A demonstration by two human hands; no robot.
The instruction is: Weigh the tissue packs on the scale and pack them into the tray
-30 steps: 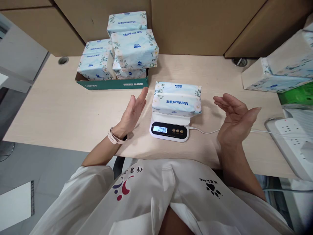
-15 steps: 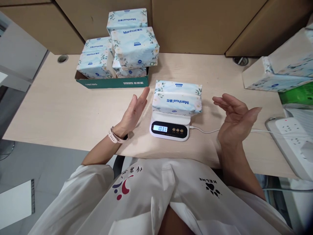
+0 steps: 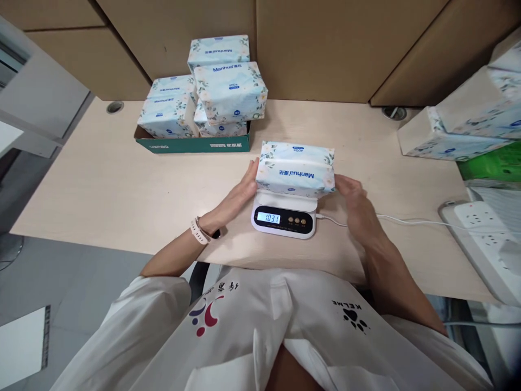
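Observation:
A pack of tissues [image 3: 296, 171], pale blue with a flower print, lies across the top of a white digital scale [image 3: 284, 222]. The scale's lit display [image 3: 268, 218] reads 103.1. My left hand [image 3: 243, 191] presses against the left end of the pack, its fingers partly hidden behind it. At the opposite end, my right hand [image 3: 355, 205] has its fingertips against the pack, the fingers bent and slightly blurred. Between them the two hands hold the pack, which still rests on the scale.
A green open box [image 3: 191, 145] holding several tissue packs [image 3: 234, 92] stands at the back left. More packs [image 3: 458, 136] are stacked on a green container [image 3: 488, 162] at right. A power strip [image 3: 480, 228] lies at the right edge, with a white cable [image 3: 411, 221] crossing from the scale.
Both hands have moved inward from beside the scale to touch the two ends of the tissue pack. The display reading is the same. The head view has shifted slightly.

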